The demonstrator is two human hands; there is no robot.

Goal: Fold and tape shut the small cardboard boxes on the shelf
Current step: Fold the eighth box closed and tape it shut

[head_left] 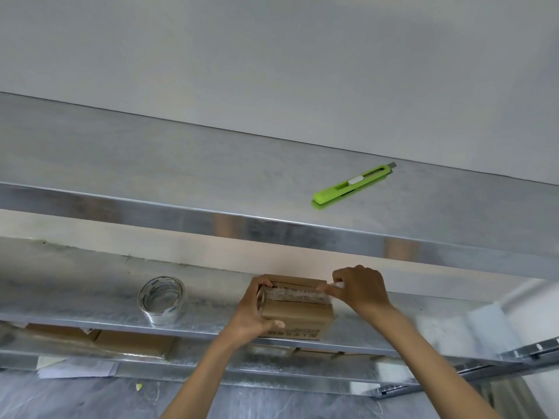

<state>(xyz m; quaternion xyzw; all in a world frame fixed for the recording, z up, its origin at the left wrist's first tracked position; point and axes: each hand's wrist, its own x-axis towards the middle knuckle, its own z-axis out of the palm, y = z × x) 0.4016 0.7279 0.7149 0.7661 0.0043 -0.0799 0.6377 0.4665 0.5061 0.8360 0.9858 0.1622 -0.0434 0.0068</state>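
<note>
A small brown cardboard box (298, 311) stands on the middle metal shelf (90, 300), its flaps folded down. A strip of clear tape (292, 293) lies across its top seam. My left hand (257, 313) grips the box's left end, thumb on the front face and fingers curled over the tape's left end. My right hand (361, 290) pinches the strip's right end at the box's right top edge. A roll of clear tape (161, 298) stands on edge to the left of the box.
A green utility knife (352, 188) lies on the upper shelf (211, 173), above and behind the box. Flat cardboard boxes (133, 343) and white paper (75, 368) sit on the lower levels. A white wall is behind.
</note>
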